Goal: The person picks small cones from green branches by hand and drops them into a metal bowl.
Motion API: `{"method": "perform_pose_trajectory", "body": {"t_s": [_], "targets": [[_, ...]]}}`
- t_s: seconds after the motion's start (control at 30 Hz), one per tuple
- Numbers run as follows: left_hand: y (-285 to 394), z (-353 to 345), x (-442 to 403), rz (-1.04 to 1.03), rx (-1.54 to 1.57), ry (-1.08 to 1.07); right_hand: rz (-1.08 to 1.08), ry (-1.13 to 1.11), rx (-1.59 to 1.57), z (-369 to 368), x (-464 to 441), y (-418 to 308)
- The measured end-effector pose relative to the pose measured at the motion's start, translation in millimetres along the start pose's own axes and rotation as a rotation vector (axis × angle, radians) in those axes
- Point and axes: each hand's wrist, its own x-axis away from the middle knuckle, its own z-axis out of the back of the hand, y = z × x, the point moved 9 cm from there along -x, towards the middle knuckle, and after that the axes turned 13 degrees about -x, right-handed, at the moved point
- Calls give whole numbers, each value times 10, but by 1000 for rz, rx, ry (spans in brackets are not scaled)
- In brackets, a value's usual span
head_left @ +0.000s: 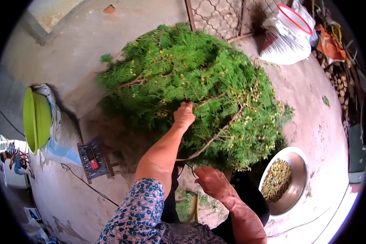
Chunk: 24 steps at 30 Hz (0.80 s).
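A large heap of green conifer branches (199, 73) with small yellowish cones spreads in front of me. My left hand (184, 116) reaches into the middle of the heap, its fingers bent and their tips hidden among the foliage. My right hand (212, 181) is low at the near edge of the heap, close to the cut end of a bare brown branch (209, 142). Its fingers are curled, and what they hold, if anything, is too small to make out. To the right, a metal basin (299, 183) holds many small yellow-green and brown cones (277, 181).
A small folding stool (94, 156) with a red-keyed phone stands left, near a green basin (38, 120) on a sack. White sacks (286, 44) with a red-rimmed basin and stacked firewood (337, 81) are at upper right. A person (14, 156) sits far left.
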Motion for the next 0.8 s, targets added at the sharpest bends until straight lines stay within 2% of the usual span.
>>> {"method": "perform_pose_trajectory", "body": {"t_s": [0.07,0.13,0.17,0.2,0.27,0.3,0.33,0.4,0.47,0.5,0.53,0.6,0.7,0.8], "targets": [[-40,-90,-52,-3,-110,-78,80,22,-19,6,-17,-46],[44,62,-1,-35,-287,-36,81,62,-16,-4,-33,-16],[33,83,30,-44,-282,-36,108,68,-15,-3,-35,-50],[24,158,107,-68,-256,73,136,74,-12,7,-33,-88],[-238,-155,-36,-105,74,-64,139,88,4,26,-20,-122],[-388,-220,-139,-105,180,-46,132,75,34,4,-14,-126],[-376,-36,-78,-150,419,-42,128,61,62,-18,-8,-131],[-355,331,-38,-241,416,32,121,58,47,-20,9,-144],[-453,487,-72,-110,505,-36,176,78,19,-50,41,-160],[-344,722,-79,-191,314,60,183,75,22,-77,49,-154],[-101,1095,157,-17,484,-67,169,87,22,-84,53,-129],[78,1389,162,58,699,-15,176,33,50,-162,46,-123],[544,1776,106,-99,753,-70,181,29,49,-148,67,-137],[948,1856,24,-96,763,-111,231,124,49,-202,71,-56]]}}
